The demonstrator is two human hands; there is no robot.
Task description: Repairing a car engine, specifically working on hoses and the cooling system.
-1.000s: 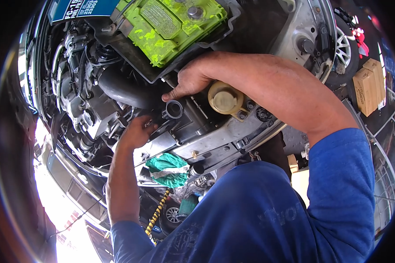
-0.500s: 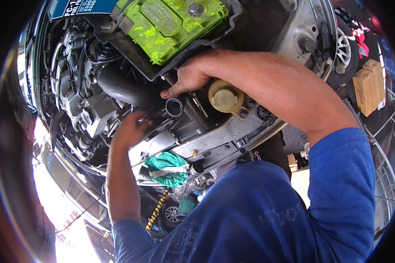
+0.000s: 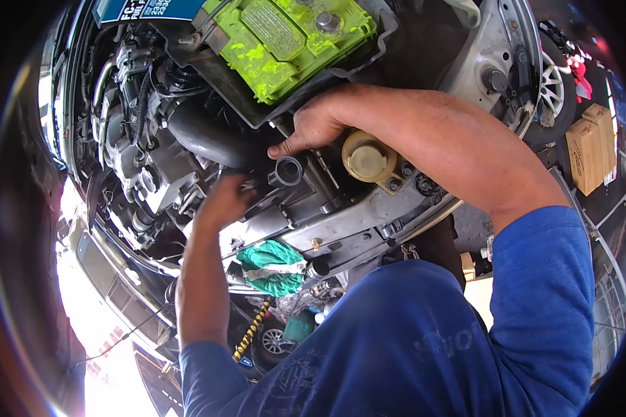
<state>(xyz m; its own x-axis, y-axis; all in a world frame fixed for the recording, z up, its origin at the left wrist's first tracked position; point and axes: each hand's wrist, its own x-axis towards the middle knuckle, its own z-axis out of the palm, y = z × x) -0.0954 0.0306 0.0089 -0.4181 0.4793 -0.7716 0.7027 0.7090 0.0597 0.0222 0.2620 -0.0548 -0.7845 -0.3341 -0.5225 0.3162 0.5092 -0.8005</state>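
Note:
In an open engine bay, my left hand (image 3: pixel 227 199) is beside a thick black hose (image 3: pixel 209 139), close to its lower end. Its fingers are smeared by motion and partly hidden, so what they hold does not show. My right hand (image 3: pixel 311 130) reaches in under the edge of the black battery tray (image 3: pixel 219 90). Its thumb points toward the end of the hose, while the other fingers are out of sight. Between my hands stands a round open neck (image 3: pixel 289 171). A yellowed plastic reservoir with a round cap (image 3: pixel 366 160) sits below my right forearm.
A bright green battery (image 3: pixel 285 42) rests in the tray, with a blue box (image 3: pixel 149 10) beside it. A green cloth (image 3: pixel 271 267) lies past the metal front crossmember (image 3: pixel 355 229), near my body. Cardboard boxes (image 3: pixel 588 156) and a wheel (image 3: pixel 551 87) are at the right.
The whole view has shifted slightly, so the engine bay appears a little further right. Both hands stay in nearly the same places; the left one's fingers are blurred in both frames.

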